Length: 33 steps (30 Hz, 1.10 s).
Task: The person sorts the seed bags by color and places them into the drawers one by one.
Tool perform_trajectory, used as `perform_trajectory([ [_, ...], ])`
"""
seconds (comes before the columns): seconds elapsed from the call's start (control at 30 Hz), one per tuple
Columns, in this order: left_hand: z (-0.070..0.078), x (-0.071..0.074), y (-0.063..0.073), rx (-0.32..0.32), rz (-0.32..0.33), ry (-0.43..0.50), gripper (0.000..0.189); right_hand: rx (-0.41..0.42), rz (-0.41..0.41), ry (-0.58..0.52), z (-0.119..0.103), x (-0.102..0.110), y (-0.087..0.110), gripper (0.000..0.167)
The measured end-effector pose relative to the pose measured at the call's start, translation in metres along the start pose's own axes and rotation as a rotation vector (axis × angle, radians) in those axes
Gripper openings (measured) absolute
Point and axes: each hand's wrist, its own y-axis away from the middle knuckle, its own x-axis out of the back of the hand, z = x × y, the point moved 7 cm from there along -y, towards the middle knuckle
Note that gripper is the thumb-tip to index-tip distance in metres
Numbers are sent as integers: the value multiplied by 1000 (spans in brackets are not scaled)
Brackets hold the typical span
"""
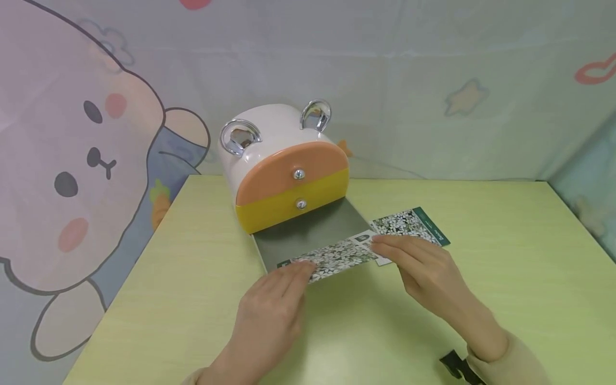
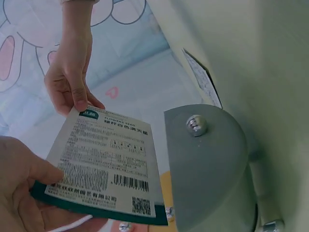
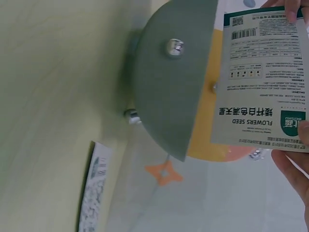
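Note:
Both hands hold a flower seed packet [image 1: 341, 259] by its two ends, tilted over the front of a pulled-out grey drawer [image 1: 308, 230]. The left hand [image 1: 274, 305] pinches the end with the green band, thumb on the printed side in the left wrist view. At the opposite end, beside the green logo, the right hand [image 1: 428, 272] pinches the packet. Its text side, with barcode and square code, faces the wrist cameras; white flowers show from above. The drawer belongs to a rounded white box [image 1: 279, 120] with shiny silver ears.
A second seed packet [image 1: 409, 224] lies on the pale green table [image 1: 505, 278], right of the drawer. Above the grey drawer are a yellow drawer [image 1: 269, 216] and an orange one [image 1: 269, 174], each with a silver knob. A cartoon-printed cloth [image 1: 385, 107] hangs behind.

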Motion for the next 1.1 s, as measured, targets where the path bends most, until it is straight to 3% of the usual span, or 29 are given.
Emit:
perform_trajectory([
  [0.13,-8,-6,2,60,7,-19,32,17,28,-32,6,-12,2,44],
  [0.3,-16,-17,6,105,-37,-48,31,2,6,-34,13,-26,7,42],
  [0.53,-23,-28,10,122,-77,-42,27,-40,-79,-44,21,-44,15,37],
  [0.77,-32,-42,10,142,-105,-38,19,-49,-96,-53,30,-56,16,38],
  [1.1,-45,-56,10,180,-174,-1,23,-200,-236,-85,45,-76,22,30],
])
